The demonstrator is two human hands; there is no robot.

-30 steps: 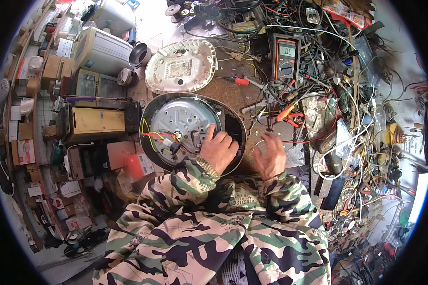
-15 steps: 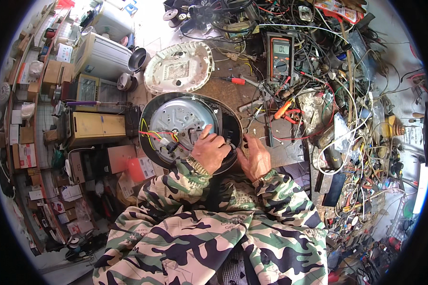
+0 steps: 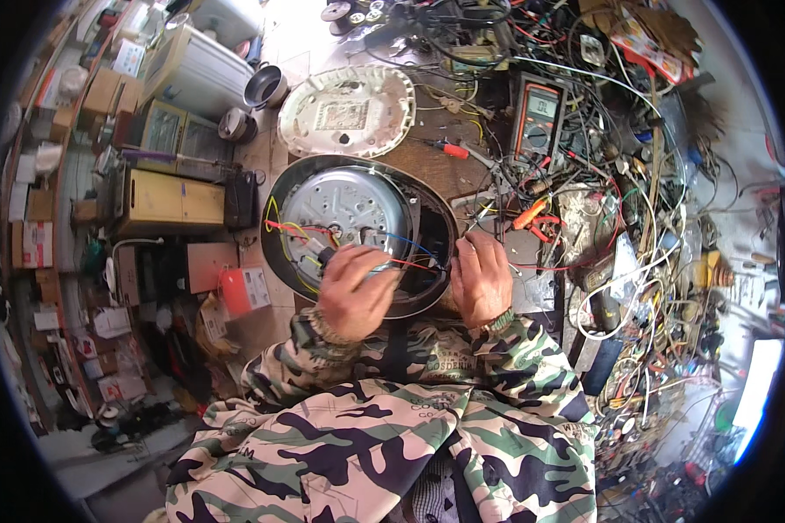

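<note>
An oval appliance housing [image 3: 273, 193] lies upturned before me, with a round silvery metal pan [image 3: 344, 193] inside. Red, yellow and blue wires cross it. My left hand [image 3: 355, 292] is over the pan's near side, fingers curled and closed. A red wire [image 3: 414, 264] runs from under those fingers toward the housing's right side; the fingertips are partly hidden. Close to this hand is a dark connector [image 3: 326, 255]. At the right rim, my right hand [image 3: 481, 281] is closed over the edge, thumb toward the inside and fingers bent.
Behind the housing lies a dirty white oval cover [image 3: 346, 113]. To the right are a multimeter [image 3: 539, 118], orange-handled pliers [image 3: 532, 215], a red-handled tool [image 3: 452, 150] and heaps of tangled cables [image 3: 624, 288]. Cabinets [image 3: 167, 202] and loaded shelves stand on the left.
My left hand has moved left, away from the housing's right compartment, and its pointing finger has curled in. Red and blue wires now show stretched there. My right hand stays at the rim.
</note>
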